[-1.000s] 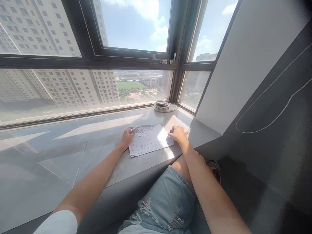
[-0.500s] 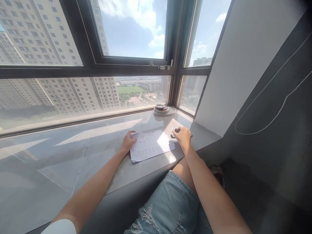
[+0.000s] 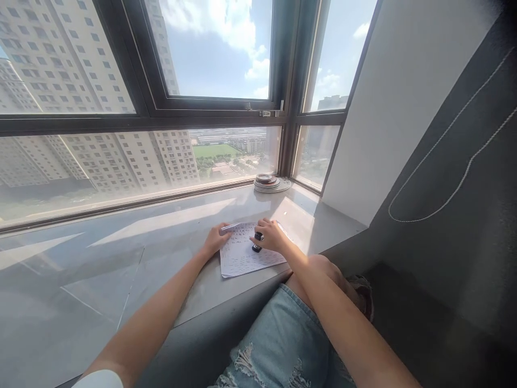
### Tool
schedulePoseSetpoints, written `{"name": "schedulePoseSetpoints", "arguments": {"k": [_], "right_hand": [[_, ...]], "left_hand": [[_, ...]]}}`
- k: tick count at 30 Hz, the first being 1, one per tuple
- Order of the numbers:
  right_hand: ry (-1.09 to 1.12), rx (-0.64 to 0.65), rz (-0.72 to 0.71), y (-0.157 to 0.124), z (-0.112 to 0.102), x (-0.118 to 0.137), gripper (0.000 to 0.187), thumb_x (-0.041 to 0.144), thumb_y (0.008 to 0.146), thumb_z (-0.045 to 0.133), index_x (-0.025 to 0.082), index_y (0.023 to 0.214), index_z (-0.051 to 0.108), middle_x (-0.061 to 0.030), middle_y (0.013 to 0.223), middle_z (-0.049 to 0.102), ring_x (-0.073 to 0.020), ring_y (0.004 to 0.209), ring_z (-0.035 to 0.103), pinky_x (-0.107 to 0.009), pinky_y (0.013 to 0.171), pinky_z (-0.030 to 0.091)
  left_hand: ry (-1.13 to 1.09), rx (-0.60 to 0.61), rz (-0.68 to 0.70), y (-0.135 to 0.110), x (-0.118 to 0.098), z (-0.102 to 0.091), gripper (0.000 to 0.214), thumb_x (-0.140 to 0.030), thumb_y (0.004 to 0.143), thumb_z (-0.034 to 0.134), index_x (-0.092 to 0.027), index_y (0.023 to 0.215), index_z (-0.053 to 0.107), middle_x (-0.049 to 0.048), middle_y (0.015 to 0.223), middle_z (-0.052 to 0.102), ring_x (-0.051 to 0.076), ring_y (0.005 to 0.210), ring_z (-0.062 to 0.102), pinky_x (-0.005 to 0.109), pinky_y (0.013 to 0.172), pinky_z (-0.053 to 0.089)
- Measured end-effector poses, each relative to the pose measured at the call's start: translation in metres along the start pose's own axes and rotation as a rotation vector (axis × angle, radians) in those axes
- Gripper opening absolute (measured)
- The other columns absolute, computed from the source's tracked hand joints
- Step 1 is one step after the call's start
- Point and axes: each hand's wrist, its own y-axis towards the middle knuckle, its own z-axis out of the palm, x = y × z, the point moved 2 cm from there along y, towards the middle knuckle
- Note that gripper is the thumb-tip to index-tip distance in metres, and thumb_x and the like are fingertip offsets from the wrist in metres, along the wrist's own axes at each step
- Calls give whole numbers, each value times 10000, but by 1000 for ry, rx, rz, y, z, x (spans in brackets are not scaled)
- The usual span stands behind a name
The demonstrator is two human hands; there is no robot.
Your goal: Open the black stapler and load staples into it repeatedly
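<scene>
The right hand (image 3: 273, 235) is closed around a small black stamp-like tool (image 3: 257, 242), fingers curled over its top and its dark block pointing down at the middle of the paper sheets (image 3: 242, 265). Whether that block touches the top page or hangs just above it, I cannot tell. The left hand (image 3: 215, 239) is at the far left edge of the sheets, gripping a slim pale pen (image 3: 230, 227) between thumb and fingers, the pen slanting over the far left corner of the page. The sheets lie flat near the front edge of a grey ledge (image 3: 81, 302), between the two hands, with lines of dark handwriting toward the far side and rows of short marks toward the near side.

On the far right of the ledge, close to the corner of the window frame (image 3: 210, 104), sits a stack of round dishes (image 3: 270, 187), a smaller one on top of wider ones, well apart from the sheets; what the top dish holds, if anything, is too small to make out. Sunlight falls across the ledge just left of the dishes and also near the right hand
</scene>
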Motion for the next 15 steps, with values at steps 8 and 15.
{"name": "schedulePoseSetpoints", "arguments": {"k": [8,15], "right_hand": [[188,79,109,-13,-18,-35,41,178,803,657,207,773,656,-29,910,628,-189,924,557,-281,821,396],[356,95,195,-20,-16,-76,178,64,705,621,186,806,701,-47,1002,638,-168,874,602,-260,809,453]], "left_hand": [[-355,-124,-94,8,18,0,416,-544,855,637,-193,1073,588,125,1102,724,221,906,690,335,737,545],[-291,-175,-118,19,37,1,374,-533,841,638,-185,976,624,59,915,647,156,708,620,288,643,498]]}}
